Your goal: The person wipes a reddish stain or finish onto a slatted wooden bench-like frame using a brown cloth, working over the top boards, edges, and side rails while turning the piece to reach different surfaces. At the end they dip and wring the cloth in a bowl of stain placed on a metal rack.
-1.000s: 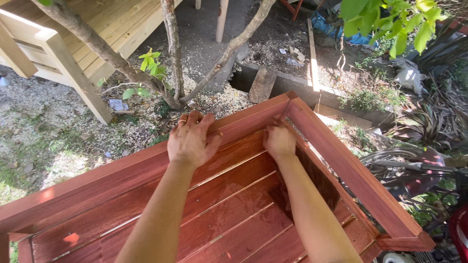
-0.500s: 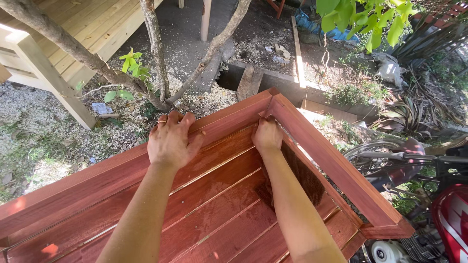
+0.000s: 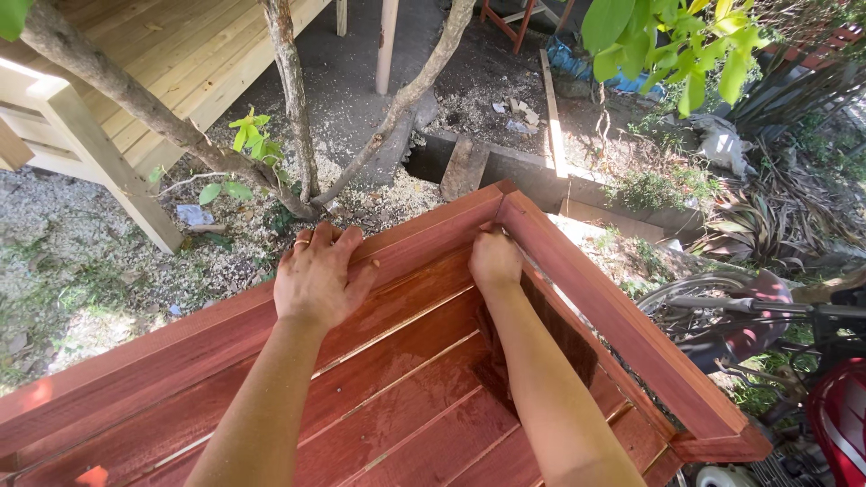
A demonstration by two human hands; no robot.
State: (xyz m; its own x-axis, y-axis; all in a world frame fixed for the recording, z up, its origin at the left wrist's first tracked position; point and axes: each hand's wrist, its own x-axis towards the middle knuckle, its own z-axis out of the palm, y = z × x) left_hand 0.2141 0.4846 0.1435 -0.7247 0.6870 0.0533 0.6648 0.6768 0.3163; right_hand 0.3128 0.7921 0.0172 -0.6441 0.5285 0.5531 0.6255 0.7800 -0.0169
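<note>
Hands [image 3: 320,280] unmoved, flat grip on red frame [image 3: 622,316]

The red-brown wooden panel [image 3: 397,397] is planed smooth, its stained boards faintly glossy where sun strikes them (grain shows through the stain). The pale timber deck [image 3: 171,63] looks raw and matt. The tree trunks [image 3: 293,99] have rough bark. Gravel ground [image 3: 81,261] is coarse, strewn with sawdust.
</note>
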